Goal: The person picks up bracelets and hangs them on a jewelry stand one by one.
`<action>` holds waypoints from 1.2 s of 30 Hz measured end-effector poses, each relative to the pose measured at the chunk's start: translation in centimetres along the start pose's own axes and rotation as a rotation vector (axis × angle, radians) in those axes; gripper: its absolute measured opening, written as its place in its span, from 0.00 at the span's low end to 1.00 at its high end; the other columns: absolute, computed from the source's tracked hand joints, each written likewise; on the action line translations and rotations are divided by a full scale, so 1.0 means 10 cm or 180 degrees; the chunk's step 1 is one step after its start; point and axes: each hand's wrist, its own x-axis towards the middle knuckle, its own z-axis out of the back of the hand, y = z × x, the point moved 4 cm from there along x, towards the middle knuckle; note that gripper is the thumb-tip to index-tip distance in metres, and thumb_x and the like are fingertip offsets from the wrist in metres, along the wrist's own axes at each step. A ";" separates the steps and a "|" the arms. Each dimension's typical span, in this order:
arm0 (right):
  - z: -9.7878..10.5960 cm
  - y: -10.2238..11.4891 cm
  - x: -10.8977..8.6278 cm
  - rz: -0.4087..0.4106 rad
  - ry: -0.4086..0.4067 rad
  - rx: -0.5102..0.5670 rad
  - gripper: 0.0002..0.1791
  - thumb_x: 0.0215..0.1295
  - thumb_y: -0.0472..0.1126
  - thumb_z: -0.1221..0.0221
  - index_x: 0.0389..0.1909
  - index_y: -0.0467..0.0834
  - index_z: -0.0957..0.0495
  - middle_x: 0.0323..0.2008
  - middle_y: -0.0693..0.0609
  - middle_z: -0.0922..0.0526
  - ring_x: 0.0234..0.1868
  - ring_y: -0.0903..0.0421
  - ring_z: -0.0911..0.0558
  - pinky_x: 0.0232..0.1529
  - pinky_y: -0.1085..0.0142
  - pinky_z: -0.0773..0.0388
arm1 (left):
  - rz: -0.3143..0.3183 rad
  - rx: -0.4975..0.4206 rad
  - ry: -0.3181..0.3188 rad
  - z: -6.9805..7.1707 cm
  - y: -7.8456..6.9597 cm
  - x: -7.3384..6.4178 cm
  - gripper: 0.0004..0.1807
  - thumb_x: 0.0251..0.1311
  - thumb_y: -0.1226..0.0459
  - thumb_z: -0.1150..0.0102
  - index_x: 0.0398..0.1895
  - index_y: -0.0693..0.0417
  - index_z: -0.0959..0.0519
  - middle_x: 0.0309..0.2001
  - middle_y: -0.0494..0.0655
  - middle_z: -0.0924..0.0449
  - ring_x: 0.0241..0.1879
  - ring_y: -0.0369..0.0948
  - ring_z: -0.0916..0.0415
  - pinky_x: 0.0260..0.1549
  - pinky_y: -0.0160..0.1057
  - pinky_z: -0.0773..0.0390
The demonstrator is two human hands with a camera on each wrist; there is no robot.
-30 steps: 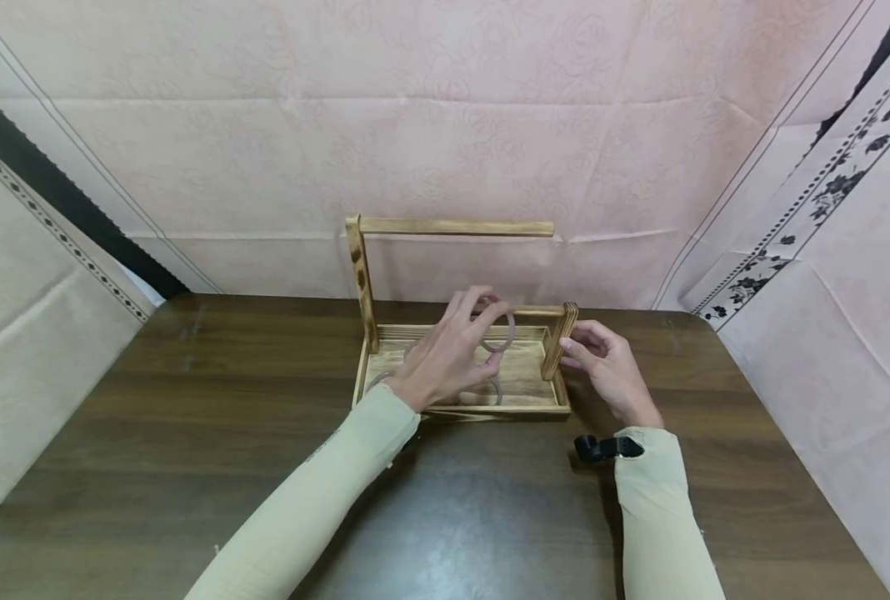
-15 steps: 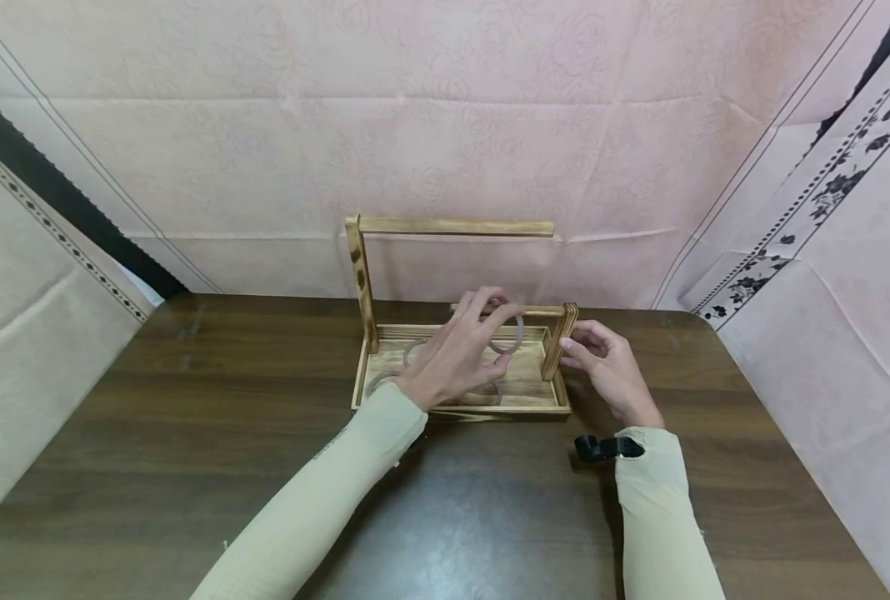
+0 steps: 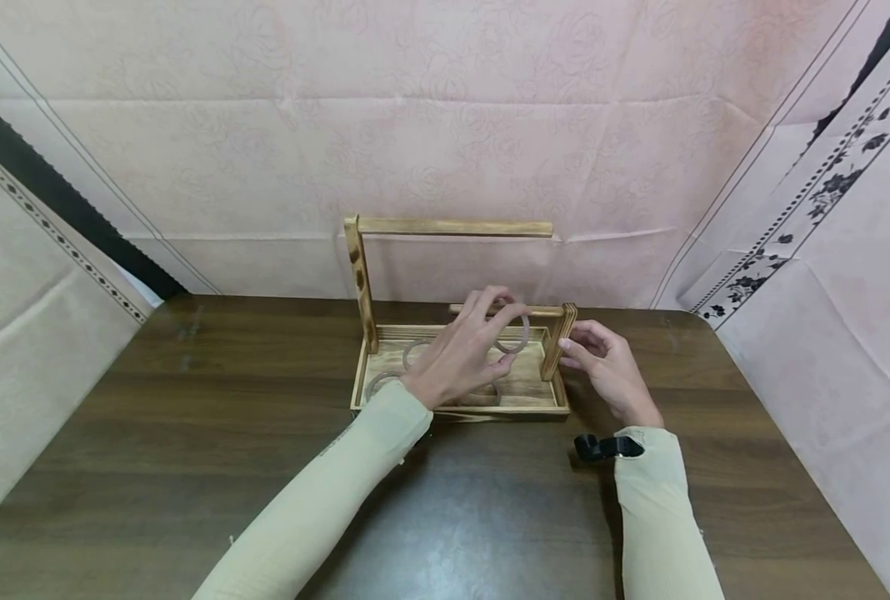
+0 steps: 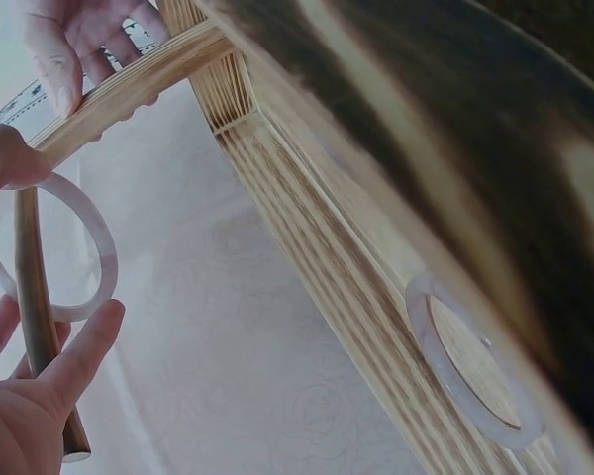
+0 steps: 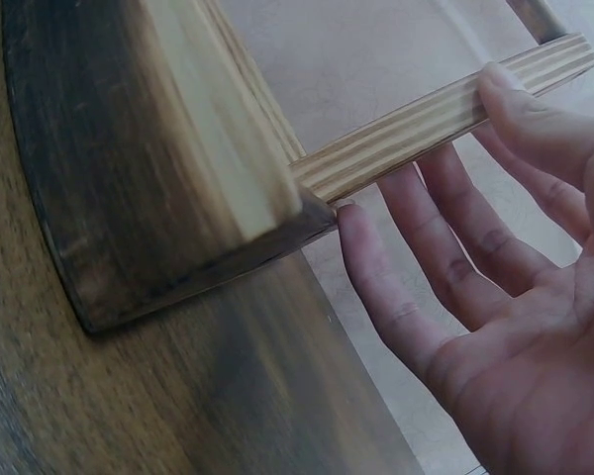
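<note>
My left hand pinches a pale, translucent bangle by its edge. In the left wrist view this bangle encircles the lower wooden rod, whose free end points left in the head view. My right hand grips the short right post of the wooden display stand, thumb on one face and fingers against the other. Below lies the stand's shallow tray, with more bangles in it, one at the back left and another at the front left; my left hand partly covers the tray.
A taller left post carries an upper bar over the tray's back. The stand is on a brown wooden table. Patterned cloth hangs close behind it. A black strap device sits on my right wrist.
My left hand has slid rightward, carrying the bangle along the lower rod toward the right post. The rod's left end has come into sight. My right hand keeps its place.
</note>
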 end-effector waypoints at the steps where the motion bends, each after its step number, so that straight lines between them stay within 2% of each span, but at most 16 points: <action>1: 0.00 0.00 0.00 0.0001 0.0002 0.0011 0.24 0.73 0.47 0.38 0.60 0.35 0.27 0.49 0.51 0.21 0.49 0.62 0.17 0.55 0.56 0.16 | 0.0001 -0.0007 0.0005 -0.01 0.00 0.00 0.35 0.57 0.63 0.29 0.68 0.48 0.30 0.65 0.51 0.33 0.62 0.46 0.31 0.53 0.36 0.19; 19: 0.02 0.01 0.00 0.0038 0.0040 0.0023 0.22 0.73 0.47 0.38 0.59 0.37 0.26 0.50 0.50 0.21 0.49 0.61 0.16 0.56 0.55 0.16 | -0.0036 -0.0035 0.0035 -0.09 -0.03 0.08 0.35 0.57 0.63 0.29 0.68 0.47 0.30 0.66 0.54 0.33 0.63 0.48 0.31 0.49 0.34 0.17; 28: 0.02 0.00 0.00 0.0036 0.0035 0.0041 0.22 0.73 0.46 0.38 0.59 0.37 0.26 0.50 0.50 0.21 0.49 0.61 0.16 0.57 0.54 0.16 | -0.0027 -0.0008 0.0064 -0.10 -0.06 0.11 0.34 0.58 0.62 0.28 0.68 0.46 0.29 0.65 0.49 0.34 0.64 0.45 0.33 0.52 0.33 0.19; 36: 0.01 0.01 -0.01 0.0009 0.0051 0.0014 0.23 0.73 0.47 0.39 0.60 0.37 0.26 0.51 0.49 0.21 0.50 0.61 0.16 0.56 0.56 0.16 | -0.0067 0.0025 0.0044 -0.15 -0.07 0.13 0.33 0.58 0.62 0.29 0.68 0.46 0.29 0.65 0.51 0.33 0.64 0.45 0.33 0.53 0.33 0.19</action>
